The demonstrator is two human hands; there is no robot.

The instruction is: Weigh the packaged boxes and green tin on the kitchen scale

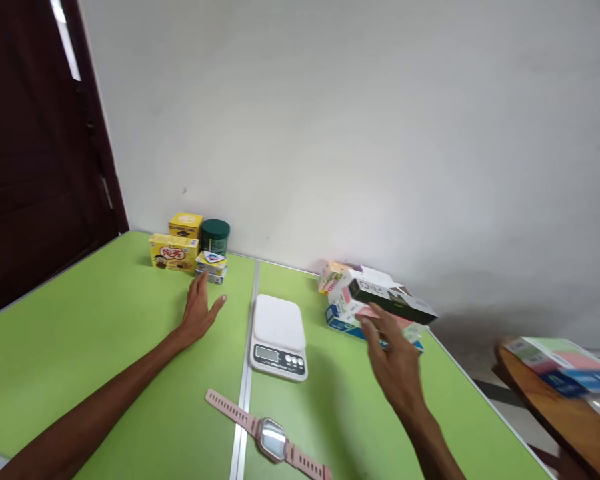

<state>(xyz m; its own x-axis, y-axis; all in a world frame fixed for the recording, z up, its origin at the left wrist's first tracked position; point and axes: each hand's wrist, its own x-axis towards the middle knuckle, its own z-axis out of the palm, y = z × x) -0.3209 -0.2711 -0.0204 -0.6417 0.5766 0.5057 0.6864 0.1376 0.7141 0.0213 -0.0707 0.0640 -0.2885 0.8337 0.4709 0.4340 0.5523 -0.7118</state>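
My left hand (200,312) reaches over the green table with fingers stretched and thumb apart, holding nothing. Its fingertips are close to two small stacked yellow-and-white boxes (211,261). My right hand (394,357) is at a pile of cartons, fingers extended and apart. Its fingertips overlap the lower edge of a long black-and-white box (393,301) on top; whether they touch it I cannot tell. Under that lie a pink-and-white box (347,303) and a blue-and-white box (341,321). Between my hands sits a white kitchen scale (279,327) with a bare platform.
A smartwatch with a pink strap (273,439) lies in front of the scale. Back left stand a yellow biscuit box (174,253), a yellow carton (185,224) and a green-lidded tub (215,233). A wooden stool (540,393) at right carries more boxes (570,363). A wall rises behind.
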